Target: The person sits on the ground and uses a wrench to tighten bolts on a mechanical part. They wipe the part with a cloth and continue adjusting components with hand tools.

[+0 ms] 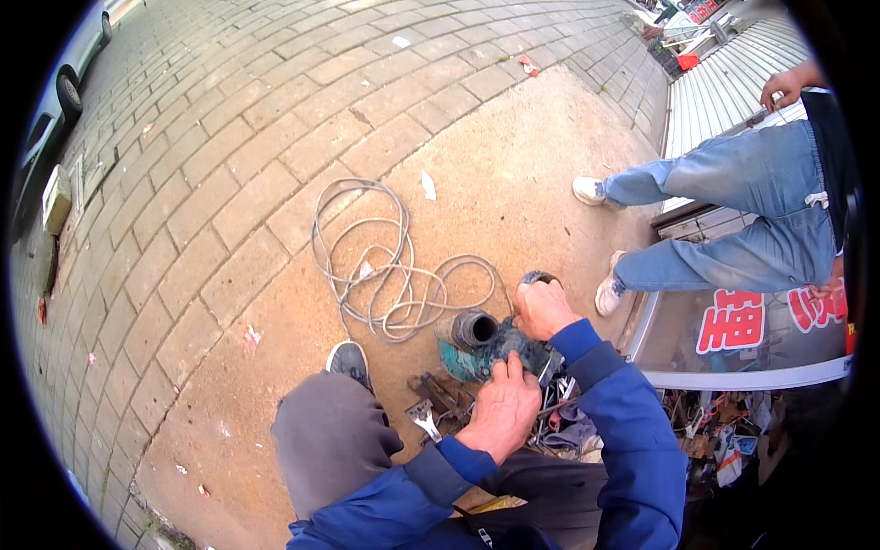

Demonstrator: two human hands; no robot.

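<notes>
A grimy teal and black machine, which looks like a small pump, lies on the ground in front of me. A dark round pipe mouth opens upward on it. My right hand is closed around the machine's far right end, by a round metal-edged part. Bent fingers of my left hand press together against the machine's near side; whatever they pinch is hidden. Close by my left wrist lies a wrench-like metal tool, among dark metal parts.
A grey cable lies in loose loops beyond the machine. A person in jeans stands at the right, beside a glass case. Mixed hardware is piled at the lower right. A parked car stands far left on the paving.
</notes>
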